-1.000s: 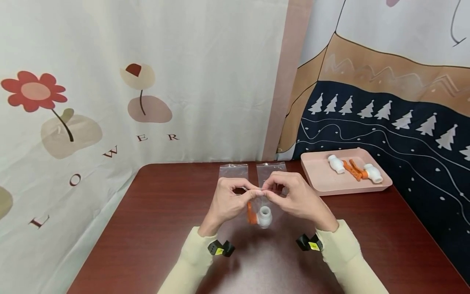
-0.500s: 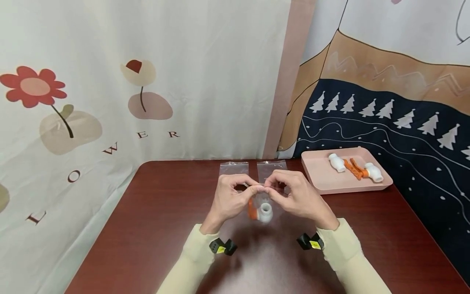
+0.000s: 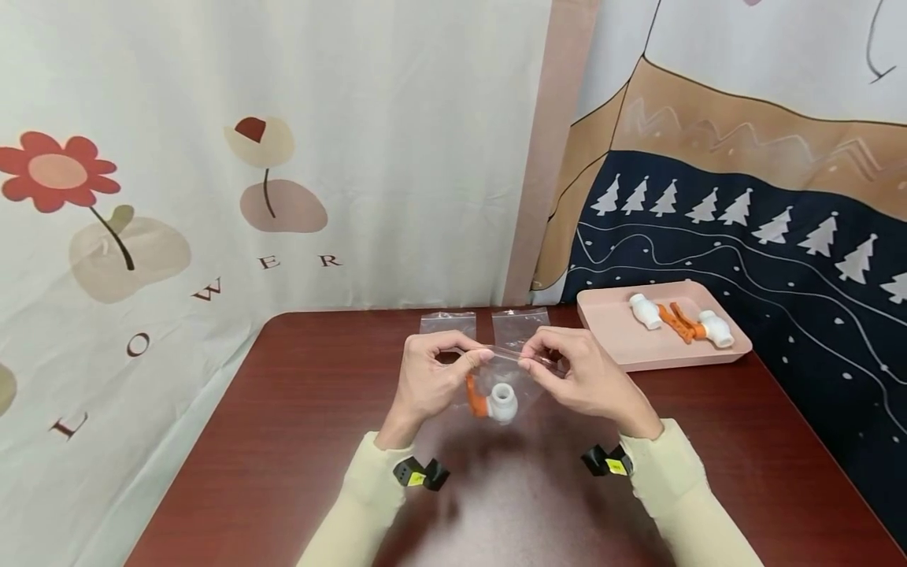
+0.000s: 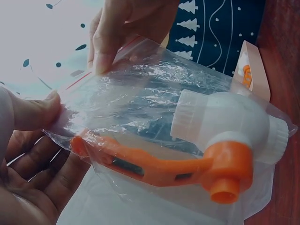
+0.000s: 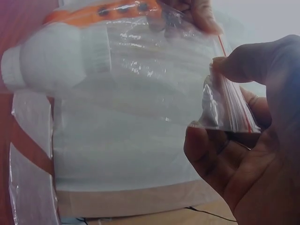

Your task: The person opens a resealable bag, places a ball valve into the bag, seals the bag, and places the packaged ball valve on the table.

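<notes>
A clear zip-lock bag (image 4: 136, 89) with a red line along its top hangs between both hands above the table. Inside it lies a white ball valve (image 4: 239, 119) with an orange lever handle (image 4: 150, 166). My left hand (image 3: 434, 376) pinches one top corner between thumb and forefinger. At the other side of the seal, my right hand (image 3: 584, 376) pinches the top edge, and the right wrist view shows its thumb (image 5: 243, 63) pressed on the strip. A stretch of the seal shows between the two sets of fingertips.
Two flat zip-lock bags, one on the left (image 3: 448, 321) and one on the right (image 3: 520, 318), lie at the table's back edge. A pink tray (image 3: 602, 339) at the back right bears two more valves (image 3: 646, 312) with orange handles. Curtains rise behind the table (image 3: 298, 409).
The fingertips of both hands, together one second ago, have come apart along the seal, the left going left and the right going right. The bagged valve has shifted slightly left and up.
</notes>
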Demonstrator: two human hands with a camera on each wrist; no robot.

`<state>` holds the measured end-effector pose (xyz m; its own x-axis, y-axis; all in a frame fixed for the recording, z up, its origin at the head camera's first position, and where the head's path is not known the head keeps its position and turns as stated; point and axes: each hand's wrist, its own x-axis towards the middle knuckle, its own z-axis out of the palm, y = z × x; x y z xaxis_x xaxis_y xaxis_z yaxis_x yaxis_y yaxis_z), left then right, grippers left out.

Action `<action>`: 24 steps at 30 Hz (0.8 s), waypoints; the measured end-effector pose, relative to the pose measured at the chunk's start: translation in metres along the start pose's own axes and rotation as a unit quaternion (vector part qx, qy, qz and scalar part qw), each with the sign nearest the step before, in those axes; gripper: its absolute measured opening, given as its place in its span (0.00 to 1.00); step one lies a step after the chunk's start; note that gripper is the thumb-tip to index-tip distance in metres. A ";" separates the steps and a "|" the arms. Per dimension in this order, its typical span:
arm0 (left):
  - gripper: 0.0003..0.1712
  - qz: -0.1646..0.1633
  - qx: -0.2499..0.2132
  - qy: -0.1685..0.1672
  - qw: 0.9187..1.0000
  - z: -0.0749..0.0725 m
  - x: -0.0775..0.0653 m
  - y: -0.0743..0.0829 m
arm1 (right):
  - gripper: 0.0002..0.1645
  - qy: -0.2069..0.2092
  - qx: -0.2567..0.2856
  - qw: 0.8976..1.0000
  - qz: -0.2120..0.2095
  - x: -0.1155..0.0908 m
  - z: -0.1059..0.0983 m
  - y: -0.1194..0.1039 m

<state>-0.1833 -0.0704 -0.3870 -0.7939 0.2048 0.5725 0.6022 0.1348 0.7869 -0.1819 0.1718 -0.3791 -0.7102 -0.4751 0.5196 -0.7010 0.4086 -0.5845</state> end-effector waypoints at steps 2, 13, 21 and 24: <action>0.04 -0.006 -0.004 0.001 1.000 -0.002 0.000 0.000 | 0.10 -0.003 -0.001 1.000 0.001 -0.001 -0.001 0.001; 0.03 -0.011 0.006 0.021 1.000 -0.007 0.000 0.001 | 0.11 -0.003 -0.013 1.000 0.012 -0.007 -0.005 0.006; 0.05 -0.017 0.007 0.023 1.000 -0.011 -0.001 0.001 | 0.10 0.003 -0.009 1.000 0.024 -0.016 -0.011 0.011; 0.06 -0.020 0.003 0.021 1.000 -0.012 -0.001 0.000 | 0.10 0.005 -0.010 1.000 0.028 -0.019 -0.012 0.013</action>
<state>-0.1830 -0.0820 -0.3847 -0.8198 0.1590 0.5502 0.5708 0.1479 0.8077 -0.1788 0.1958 -0.3888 -0.7488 -0.4436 0.4925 -0.6614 0.4505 -0.5997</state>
